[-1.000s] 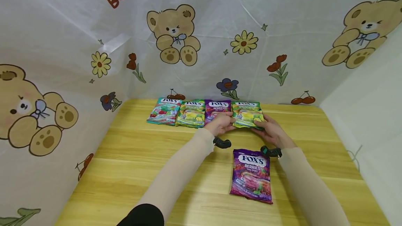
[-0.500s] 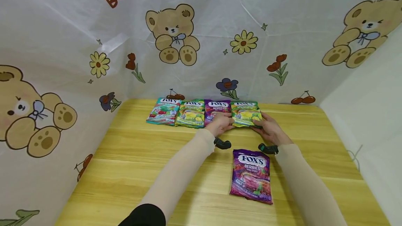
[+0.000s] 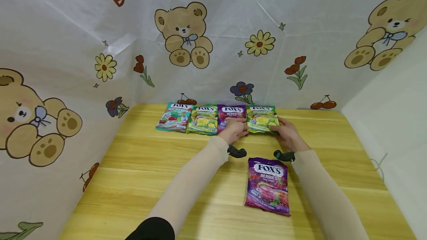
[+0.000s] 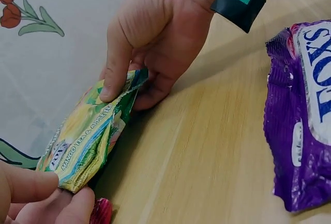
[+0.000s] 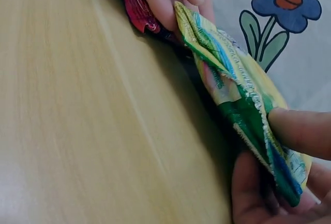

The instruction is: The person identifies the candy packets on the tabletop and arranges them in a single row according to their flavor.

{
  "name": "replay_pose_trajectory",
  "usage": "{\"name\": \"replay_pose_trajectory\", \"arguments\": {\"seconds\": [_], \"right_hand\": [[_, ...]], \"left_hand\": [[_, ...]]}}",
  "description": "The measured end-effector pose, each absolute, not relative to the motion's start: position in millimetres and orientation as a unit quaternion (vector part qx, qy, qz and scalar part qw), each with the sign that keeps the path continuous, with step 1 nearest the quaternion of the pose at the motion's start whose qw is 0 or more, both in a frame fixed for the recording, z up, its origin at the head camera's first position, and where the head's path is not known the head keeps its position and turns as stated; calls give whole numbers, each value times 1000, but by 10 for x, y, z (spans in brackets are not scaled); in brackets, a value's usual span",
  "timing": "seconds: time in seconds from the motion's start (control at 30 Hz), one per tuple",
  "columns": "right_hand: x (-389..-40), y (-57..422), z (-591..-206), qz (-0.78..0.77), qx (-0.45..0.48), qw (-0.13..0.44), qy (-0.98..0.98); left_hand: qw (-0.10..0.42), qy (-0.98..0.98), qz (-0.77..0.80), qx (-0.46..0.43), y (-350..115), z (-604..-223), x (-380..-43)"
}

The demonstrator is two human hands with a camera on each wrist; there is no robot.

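A green and yellow candy bag (image 3: 261, 119) is at the right end of a row at the back of the table. My left hand (image 3: 235, 130) pinches its near left corner, thumb on top and fingers under. With thumb above and fingers beneath, my right hand (image 3: 287, 133) grips the right corner. In the right wrist view the bag (image 5: 232, 89) is tilted, its near edge raised off the wood. Left of it a purple candy bag (image 3: 230, 112) lies partly behind my left hand. Another purple candy bag (image 3: 267, 186) lies flat nearer the front, between my forearms.
Further left in the row lie a second green and yellow bag (image 3: 202, 120) and a teal candy bag (image 3: 174, 117). Behind the wooden table (image 3: 150, 180) hangs a white cloth (image 3: 227, 17) printed with bears. A white wall (image 3: 397, 121) borders the right side.
The green and yellow bag between my hands has shifted slightly back and left, its visible face now shorter. My right hand has moved slightly left with it; my left hand stays nearly in place.
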State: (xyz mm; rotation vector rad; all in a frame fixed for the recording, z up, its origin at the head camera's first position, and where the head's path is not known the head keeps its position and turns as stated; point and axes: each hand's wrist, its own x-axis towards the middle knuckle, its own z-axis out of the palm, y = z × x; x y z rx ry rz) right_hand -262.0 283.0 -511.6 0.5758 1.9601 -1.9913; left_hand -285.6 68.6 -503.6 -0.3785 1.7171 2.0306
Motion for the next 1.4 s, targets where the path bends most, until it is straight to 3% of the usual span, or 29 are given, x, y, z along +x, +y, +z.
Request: {"name": "replay_pose_trajectory", "arguments": {"seconds": [0.7,1.4], "right_hand": [[-2384,2970,-5092,-629,218,77,742],[-1865,3238,-5061,-737,154,176,634]], "left_hand": [[270,578,763,-103,342,-5027,-2756],[339,553,757,-81,168,-5189,-2433]]}}
